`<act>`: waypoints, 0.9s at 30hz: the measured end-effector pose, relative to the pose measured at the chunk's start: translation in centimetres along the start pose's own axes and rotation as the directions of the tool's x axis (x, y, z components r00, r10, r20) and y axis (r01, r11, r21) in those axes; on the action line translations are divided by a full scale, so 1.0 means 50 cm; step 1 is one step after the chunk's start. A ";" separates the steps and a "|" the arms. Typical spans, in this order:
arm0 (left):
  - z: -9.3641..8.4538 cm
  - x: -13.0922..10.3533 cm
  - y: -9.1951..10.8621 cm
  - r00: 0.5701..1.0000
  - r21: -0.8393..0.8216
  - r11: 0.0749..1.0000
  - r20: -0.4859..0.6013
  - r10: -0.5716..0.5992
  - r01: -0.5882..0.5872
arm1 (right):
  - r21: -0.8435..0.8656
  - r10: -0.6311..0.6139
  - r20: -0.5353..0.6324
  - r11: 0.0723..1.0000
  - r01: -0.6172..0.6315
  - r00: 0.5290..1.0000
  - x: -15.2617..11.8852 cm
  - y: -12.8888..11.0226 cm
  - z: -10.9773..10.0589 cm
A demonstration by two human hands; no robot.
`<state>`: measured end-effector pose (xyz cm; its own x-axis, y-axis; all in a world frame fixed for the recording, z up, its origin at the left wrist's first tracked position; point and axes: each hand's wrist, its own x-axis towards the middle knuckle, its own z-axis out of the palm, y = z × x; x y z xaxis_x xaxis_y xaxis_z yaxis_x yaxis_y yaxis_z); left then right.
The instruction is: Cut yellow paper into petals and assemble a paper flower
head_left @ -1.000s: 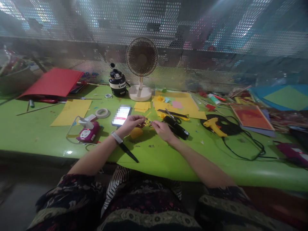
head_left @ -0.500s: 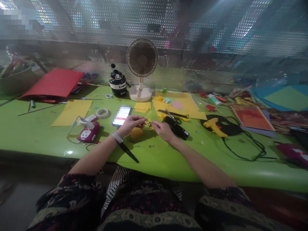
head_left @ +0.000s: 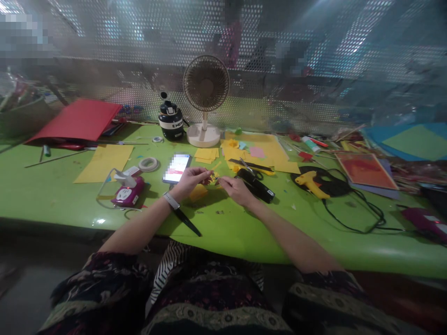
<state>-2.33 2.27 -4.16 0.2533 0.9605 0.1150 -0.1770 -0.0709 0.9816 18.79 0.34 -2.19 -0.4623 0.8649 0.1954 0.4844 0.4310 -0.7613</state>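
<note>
Over the green table my left hand (head_left: 192, 181) is closed in a pinch, thumb against fingers. My right hand (head_left: 234, 188) faces it, also pinched, a small gap away. What each holds is too small to make out; small yellow scraps (head_left: 215, 176) show between the fingertips. Beneath my left hand lies a piece of yellow paper (head_left: 199, 192). A phone (head_left: 177, 168) with a lit screen is just left of that hand. Past my right hand are a black case-like object (head_left: 256, 185), scissors (head_left: 254, 171) and a yellow-and-black cutter (head_left: 249, 165).
A fan (head_left: 206, 88) and a dark bottle (head_left: 171, 122) stand at the back. To the left are a tape roll (head_left: 148, 164) and a purple power socket (head_left: 129, 194). A yellow glue gun (head_left: 312, 182) with its cord lies right. A black pen-like object (head_left: 188, 222) is near the front edge.
My hands stay in nearly the same place, with only slight shifts of the fingers. The fingertips of my right hand have moved slightly.
</note>
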 end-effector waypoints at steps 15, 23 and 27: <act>0.006 -0.001 -0.002 1.000 -0.029 1.000 -0.009 -0.005 0.005 | 0.085 0.008 0.017 0.996 -0.010 1.000 -0.003 -0.005 0.005; 0.012 -0.002 -0.003 0.996 -0.034 0.998 -0.067 0.053 -0.055 | -0.133 -0.096 -0.130 0.988 0.078 0.987 -0.003 0.013 0.028; 0.016 -0.005 0.000 0.993 0.004 0.998 -0.098 0.069 -0.069 | -0.130 -0.077 -0.082 0.989 0.066 0.994 -0.004 0.018 0.029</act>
<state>-1.64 1.81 -4.06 0.1465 0.9750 0.1670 -0.1898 -0.1379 0.9721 18.22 0.20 -3.82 -0.4356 0.8474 0.3035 0.5456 0.5167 -0.6598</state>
